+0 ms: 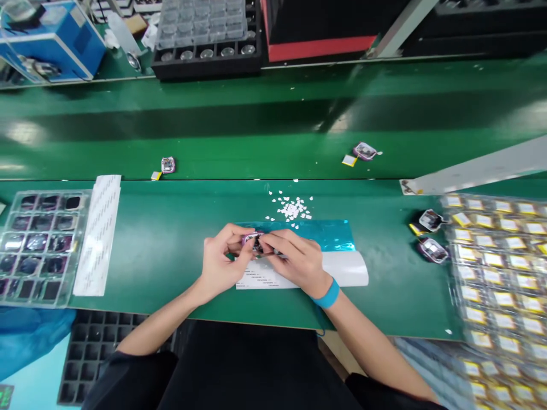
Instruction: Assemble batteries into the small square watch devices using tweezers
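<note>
Spanning the view, a green bench (171,250) carries component trays (40,245) at both sides and a blue film sheet (329,234). Left hand (222,259) and right hand (294,259) each grip, fingers closed, one small purple-framed module (253,241) at bench centre.

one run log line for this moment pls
left hand: pinching small pink-framed part | right hand: on same part, blue wristband | under hands: white label sheet, blue film

Fingers of both hands cover most of the small purple-rimmed part (253,240), so its make is unclear. The tray of yellow-tagged pieces (504,273) at the desk's right edge is blurred and cut off.
</note>
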### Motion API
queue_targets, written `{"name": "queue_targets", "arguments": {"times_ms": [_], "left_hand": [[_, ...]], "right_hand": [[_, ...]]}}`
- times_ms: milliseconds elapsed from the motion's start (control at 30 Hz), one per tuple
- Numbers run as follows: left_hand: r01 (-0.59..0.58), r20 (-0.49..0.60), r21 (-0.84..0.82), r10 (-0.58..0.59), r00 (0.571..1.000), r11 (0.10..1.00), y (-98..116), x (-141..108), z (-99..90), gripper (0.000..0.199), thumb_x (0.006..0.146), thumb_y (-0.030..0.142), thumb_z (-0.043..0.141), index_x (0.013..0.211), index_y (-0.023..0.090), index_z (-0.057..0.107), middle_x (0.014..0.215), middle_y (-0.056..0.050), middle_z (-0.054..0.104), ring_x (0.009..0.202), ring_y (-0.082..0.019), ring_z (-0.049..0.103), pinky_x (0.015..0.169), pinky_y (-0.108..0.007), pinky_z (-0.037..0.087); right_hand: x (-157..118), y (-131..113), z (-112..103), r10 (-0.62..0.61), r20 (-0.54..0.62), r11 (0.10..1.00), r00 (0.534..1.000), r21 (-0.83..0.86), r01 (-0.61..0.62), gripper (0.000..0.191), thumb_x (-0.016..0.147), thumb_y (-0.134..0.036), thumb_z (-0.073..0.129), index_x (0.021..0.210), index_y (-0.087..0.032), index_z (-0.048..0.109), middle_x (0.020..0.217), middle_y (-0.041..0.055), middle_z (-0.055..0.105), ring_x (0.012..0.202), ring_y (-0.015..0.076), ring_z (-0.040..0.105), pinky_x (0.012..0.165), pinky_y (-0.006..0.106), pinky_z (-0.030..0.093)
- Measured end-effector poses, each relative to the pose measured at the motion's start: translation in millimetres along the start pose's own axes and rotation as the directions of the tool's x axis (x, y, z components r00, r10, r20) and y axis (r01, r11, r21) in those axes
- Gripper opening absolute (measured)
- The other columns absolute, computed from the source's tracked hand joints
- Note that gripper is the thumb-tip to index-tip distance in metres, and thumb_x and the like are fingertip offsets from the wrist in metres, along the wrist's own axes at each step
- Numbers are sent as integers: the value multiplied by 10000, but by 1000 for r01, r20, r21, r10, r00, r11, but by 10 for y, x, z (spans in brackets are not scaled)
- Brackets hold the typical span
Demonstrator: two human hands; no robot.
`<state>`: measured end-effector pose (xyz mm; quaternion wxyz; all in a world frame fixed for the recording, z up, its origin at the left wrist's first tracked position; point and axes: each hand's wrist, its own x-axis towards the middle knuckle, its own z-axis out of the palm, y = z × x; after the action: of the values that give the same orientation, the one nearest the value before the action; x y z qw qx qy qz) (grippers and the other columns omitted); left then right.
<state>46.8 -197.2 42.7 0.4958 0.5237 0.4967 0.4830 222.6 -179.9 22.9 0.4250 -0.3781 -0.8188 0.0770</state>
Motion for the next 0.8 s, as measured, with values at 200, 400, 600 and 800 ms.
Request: {"name": "queue_targets", "arguments": {"times_ms": [200,400,600,800], "left_hand": [[84,-26,-127,-88,996,988,-6,-5,-47,157,910,291,720,943,174,622,768,-36,797,572,-158,764,547,-218,650],[225,78,-122,-216,973,967,47,14,-62,236,863,341,770,1020,169,732,645,-8,746,540,-171,738,545,-264,645],[307,240,-141,-269,933,941,37,75,-130,308,871,424,759,1031,161,778,505,15,654,412,-121,599,436,-226,518],[285,156,-116,-266,951,951,-4,65,-127,276,849,446,774,874,172,772,511,16,635,371,-106,561,365,-191,427]], "right_hand": [[16,31,-12,43,76,985,996,166,-56,215,980,-101,588,1144,-196,688,981,46,749,797,127,711,634,211,579],[61,-20,-30,173,-28,951,985,265,-160,211,944,-57,625,1053,-221,698,930,36,734,784,148,704,613,251,593],[38,6,-35,177,-8,944,984,284,-168,151,927,-100,699,1035,-206,705,907,34,756,741,139,706,590,242,574],[31,-27,0,182,21,951,983,251,-181,118,969,-128,640,1031,-210,699,892,22,767,716,132,711,570,229,572]]}}
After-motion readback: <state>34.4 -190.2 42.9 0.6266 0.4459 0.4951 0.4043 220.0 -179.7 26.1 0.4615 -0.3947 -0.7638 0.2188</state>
